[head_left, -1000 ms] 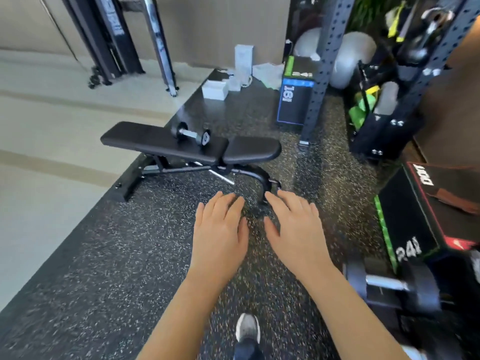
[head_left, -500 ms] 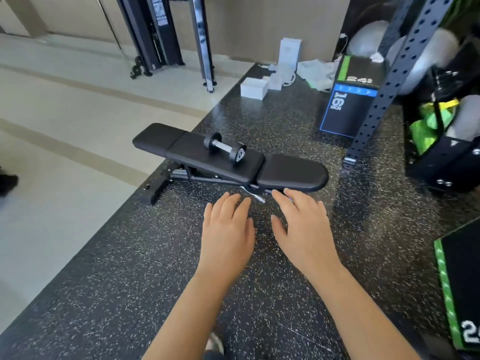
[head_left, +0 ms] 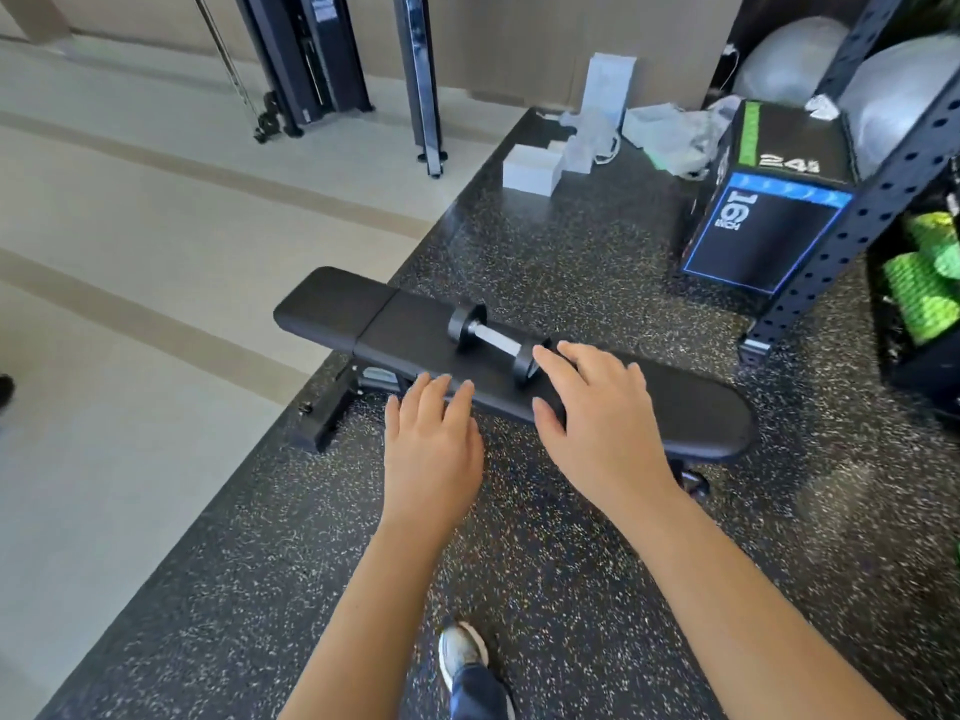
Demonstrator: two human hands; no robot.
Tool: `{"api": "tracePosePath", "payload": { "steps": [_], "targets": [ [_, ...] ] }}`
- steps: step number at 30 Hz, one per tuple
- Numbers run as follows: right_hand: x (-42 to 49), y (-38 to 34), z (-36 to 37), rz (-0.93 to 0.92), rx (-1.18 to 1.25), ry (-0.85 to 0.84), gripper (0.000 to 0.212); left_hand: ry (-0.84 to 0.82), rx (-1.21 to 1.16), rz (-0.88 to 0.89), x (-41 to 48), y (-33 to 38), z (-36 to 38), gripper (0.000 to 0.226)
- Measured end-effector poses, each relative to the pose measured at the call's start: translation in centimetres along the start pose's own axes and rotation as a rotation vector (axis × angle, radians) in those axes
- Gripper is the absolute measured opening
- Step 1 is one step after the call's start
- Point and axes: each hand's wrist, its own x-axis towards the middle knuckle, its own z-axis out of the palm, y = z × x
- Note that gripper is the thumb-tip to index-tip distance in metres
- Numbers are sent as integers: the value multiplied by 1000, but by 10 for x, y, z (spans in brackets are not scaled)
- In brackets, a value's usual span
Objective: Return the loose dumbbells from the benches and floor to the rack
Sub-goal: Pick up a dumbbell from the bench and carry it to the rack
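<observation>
A small black dumbbell (head_left: 493, 343) with a silver handle lies across a flat black bench (head_left: 395, 332) on the speckled rubber floor. My right hand (head_left: 597, 407) hovers palm down over the bench, fingers apart, its fingertips at the dumbbell's near end; I cannot tell if they touch it. My left hand (head_left: 434, 449) is palm down and holds nothing, its fingertips just short of the bench's near edge. The dumbbell rack is out of view.
A black plyo box (head_left: 763, 236) marked 16 and 24 stands beyond the bench beside a perforated rack upright (head_left: 852, 200). White boxes (head_left: 535, 168) and bags lie at the mat's far edge. Exercise balls (head_left: 789, 54) sit behind. My shoe (head_left: 462, 652) is below.
The bench and dumbbell have come closer as I walk up. Both hands have reached forward; the right one now sits over the bench beside the dumbbell.
</observation>
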Motion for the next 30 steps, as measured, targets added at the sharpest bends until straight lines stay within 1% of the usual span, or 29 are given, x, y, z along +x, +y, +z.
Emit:
{"api": "tracePosePath", "payload": {
  "steps": [3, 6, 10, 15, 19, 23, 28, 30],
  "targets": [
    [50, -16, 21, -25, 8, -15, 45, 11, 13, 24, 45, -30, 9, 34],
    [86, -16, 42, -16, 29, -36, 45, -20, -8, 10, 80, -48, 25, 34],
    [139, 3, 61, 33, 37, -51, 44, -67, -71, 36, 129, -67, 50, 33],
    [227, 34, 92, 60, 41, -28, 44, -75, -60, 46, 219, -82, 89, 33],
    [299, 64, 121, 69, 59, -87, 47, -141, -24, 77, 289, -93, 128, 35],
    [353, 93, 148, 91, 72, -123, 49, -246, 0, 78, 341, -106, 171, 38],
    [397, 121, 197, 74, 80, -153, 49, -359, 9, 69, 377, -127, 229, 41],
    [406, 131, 221, 76, 83, -192, 49, -401, 12, 66, 386, -137, 253, 42]
  ]
}}
